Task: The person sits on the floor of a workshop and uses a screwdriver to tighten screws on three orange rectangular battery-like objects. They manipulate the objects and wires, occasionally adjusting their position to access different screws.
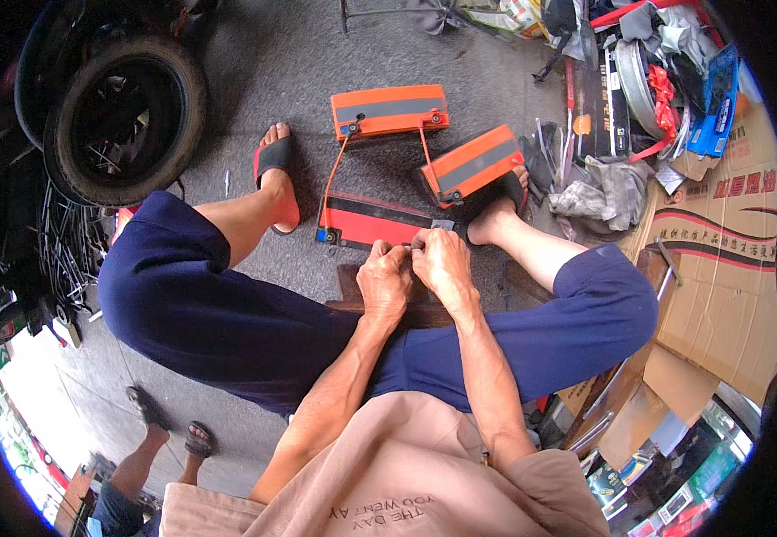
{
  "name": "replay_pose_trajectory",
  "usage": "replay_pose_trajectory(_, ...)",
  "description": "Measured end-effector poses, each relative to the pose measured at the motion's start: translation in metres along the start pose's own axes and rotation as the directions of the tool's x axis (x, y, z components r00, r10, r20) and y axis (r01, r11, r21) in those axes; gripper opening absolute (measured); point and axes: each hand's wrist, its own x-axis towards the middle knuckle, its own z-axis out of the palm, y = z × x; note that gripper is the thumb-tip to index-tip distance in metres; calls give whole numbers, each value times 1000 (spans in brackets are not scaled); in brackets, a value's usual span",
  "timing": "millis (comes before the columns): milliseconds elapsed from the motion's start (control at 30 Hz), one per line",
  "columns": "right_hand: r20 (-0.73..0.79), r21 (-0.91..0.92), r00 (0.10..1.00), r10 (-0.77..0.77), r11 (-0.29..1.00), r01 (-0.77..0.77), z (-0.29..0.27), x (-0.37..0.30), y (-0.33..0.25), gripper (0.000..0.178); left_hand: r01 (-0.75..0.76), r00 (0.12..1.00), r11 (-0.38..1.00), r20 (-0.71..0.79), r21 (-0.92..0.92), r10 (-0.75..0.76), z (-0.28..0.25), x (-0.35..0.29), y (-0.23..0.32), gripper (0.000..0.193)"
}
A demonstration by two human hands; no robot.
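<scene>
Three block-shaped batteries lie on the floor between my feet. The far one and the right one are orange with a grey band; the nearest battery is red and black. An orange wire links the far battery's left terminal to the nearest one's left end. Between the far and right batteries runs a short red wire. My left hand and my right hand meet at the nearest battery's near right edge. Both have their fingers pinched around something small and dark, mostly hidden.
A tyre stands at the far left beside dark metal parts. Grey rags, tools and mixed clutter fill the far right. Flattened cardboard covers the right side. Another person's sandalled feet are at the lower left.
</scene>
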Motion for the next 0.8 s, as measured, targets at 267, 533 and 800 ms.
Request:
replay_pose_trajectory(267,-184,-108,977,-105,990,86,16,-20,-8,12,-14,1000,1000,-17,16,15,0,1,-7,9)
replay_pose_trajectory(533,-184,-95,975,-122,990,106,18,-21,-5,13,48,999,997,-25,67,-47,-2,0,-3,8)
replay_pose_trajectory(800,-230,-141,960,-158,982,127,24,-20,-5,16,73,997,996,-21,49,-72,-6,1,-2,11)
